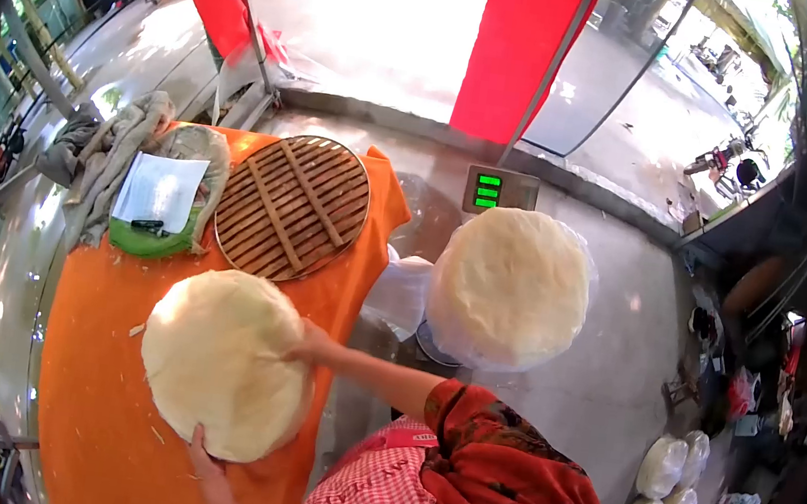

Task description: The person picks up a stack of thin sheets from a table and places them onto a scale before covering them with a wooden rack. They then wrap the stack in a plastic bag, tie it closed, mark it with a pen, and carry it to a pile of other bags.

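A thick, round, pale stack (219, 360), seemingly of thin sheets, lies over the orange-covered table. My right hand (314, 344) grips its right edge, fingers on top of the rim. At its near edge, my left hand (205, 454) holds the rim with the thumb side showing; the fingers beneath are hidden. A second pale round stack (510, 290), in clear plastic, sits to the right on a scale, whose display (499, 192) shows green digits too blurred to read. Just beyond the first stack lies a round slatted wooden board (293, 208).
The orange cloth (100, 346) covers the table. Toward its far left are a white paper pad (160, 187), a black pen (147, 224), a green-edged bundle (158, 242) and grey cloths (125, 142). Several white wrapped bundles (662, 465) stand on the floor at right.
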A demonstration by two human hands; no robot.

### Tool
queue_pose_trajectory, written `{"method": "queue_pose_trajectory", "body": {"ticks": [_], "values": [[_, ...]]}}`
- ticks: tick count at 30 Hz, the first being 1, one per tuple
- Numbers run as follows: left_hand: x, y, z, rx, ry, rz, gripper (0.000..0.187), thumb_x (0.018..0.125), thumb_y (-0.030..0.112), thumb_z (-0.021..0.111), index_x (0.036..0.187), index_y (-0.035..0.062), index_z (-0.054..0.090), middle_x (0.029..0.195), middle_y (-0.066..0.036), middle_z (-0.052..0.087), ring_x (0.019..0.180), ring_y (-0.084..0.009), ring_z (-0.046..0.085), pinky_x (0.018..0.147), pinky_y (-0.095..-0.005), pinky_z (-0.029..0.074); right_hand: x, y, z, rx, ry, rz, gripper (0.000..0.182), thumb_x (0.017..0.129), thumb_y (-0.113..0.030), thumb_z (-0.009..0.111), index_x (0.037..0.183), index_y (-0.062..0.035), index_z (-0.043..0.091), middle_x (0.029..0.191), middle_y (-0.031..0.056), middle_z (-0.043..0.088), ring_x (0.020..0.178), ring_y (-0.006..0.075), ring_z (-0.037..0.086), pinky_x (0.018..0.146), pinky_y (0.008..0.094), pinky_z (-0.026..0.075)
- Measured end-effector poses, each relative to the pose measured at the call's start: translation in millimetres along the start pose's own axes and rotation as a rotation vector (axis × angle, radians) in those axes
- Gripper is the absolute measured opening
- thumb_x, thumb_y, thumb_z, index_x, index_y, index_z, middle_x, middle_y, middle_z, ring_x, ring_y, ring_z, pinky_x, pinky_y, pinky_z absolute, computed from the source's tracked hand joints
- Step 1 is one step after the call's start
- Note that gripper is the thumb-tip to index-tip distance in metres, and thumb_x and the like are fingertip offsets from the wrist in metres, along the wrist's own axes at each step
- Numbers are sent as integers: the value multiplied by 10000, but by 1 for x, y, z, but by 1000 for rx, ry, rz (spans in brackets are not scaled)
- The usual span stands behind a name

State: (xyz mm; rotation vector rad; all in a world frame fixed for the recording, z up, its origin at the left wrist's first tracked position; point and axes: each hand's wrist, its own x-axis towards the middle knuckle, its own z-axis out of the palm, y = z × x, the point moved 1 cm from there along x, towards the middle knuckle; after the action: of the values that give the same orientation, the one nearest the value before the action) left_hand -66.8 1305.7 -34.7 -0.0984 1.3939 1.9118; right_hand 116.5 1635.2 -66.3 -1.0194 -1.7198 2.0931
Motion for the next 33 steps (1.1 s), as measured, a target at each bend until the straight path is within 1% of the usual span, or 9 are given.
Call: {"method": "queue_pose_trajectory", "body": {"ticks": [3,7,10,18,26,28,29,31,33], "values": [[8,-1,-5,34,58,-9,637,883,233,593,1425,33,323,1341,-135,497,1193,-318,512,958,-486,478,-63,-89,-12,-519,309,-23,676,648,-261,793,1203,-15,495,1127,206,582,1043,378,579,925,428,470],[10,-2,2,55,101,-122,600,930,321,495,1415,7,334,1363,-157,486,1191,-334,520,970,-492,467,-55,-83,-22,-514,180,-16,563,688,-276,746,1148,-14,555,1081,240,563,1068,385,545,907,442,465],[8,-4,-11,145,268,-81,613,905,321,550,1394,-5,377,1318,-158,536,1192,-314,522,1014,-435,423,-46,-74,-23,-432,132,5,544,703,-277,775,1078,23,520,1047,207,583,945,334,609,788,408,510],[-6,14,33,-19,117,154,651,813,105,670,1382,-4,372,1302,-166,529,1157,-301,548,952,-419,488,-47,-70,-19,-78,131,190,444,686,-191,812,979,35,567,876,122,645,790,187,616,711,313,499],[-9,18,31,-106,103,175,622,781,121,702,1321,-32,432,1198,-188,590,1036,-306,617,873,-407,535,-68,-80,-5,-528,169,-77,453,677,-166,789,1040,12,582,1018,138,620,915,190,617,774,324,506],[7,4,10,-130,-7,19,605,765,140,717,1290,-40,475,1146,-172,630,995,-295,641,862,-404,538,-70,-75,-2,-259,144,-160,422,686,-156,763,1038,2,593,939,98,631,849,197,624,731,326,510],[12,-5,3,-206,10,72,574,743,181,744,1237,-29,543,1100,-150,659,967,-279,655,851,-402,540,-33,-21,-30,-407,20,-30,347,721,-126,721,1037,-32,612,876,50,642,773,194,637,655,304,513],[12,-9,-8,-110,134,194,616,667,240,828,1189,-1,608,1088,-110,666,975,-241,641,857,-387,530,-74,-98,9,-13,-87,134,217,781,-108,673,992,-74,641,791,-12,626,613,110,579,520,243,479],[6,1,4,-83,204,348,694,639,149,856,1245,-6,558,1112,-109,653,993,-240,628,889,-395,504,-61,-74,-12,-137,-138,193,181,807,-159,686,952,-90,603,795,-26,590,680,92,566,565,252,501]]}}
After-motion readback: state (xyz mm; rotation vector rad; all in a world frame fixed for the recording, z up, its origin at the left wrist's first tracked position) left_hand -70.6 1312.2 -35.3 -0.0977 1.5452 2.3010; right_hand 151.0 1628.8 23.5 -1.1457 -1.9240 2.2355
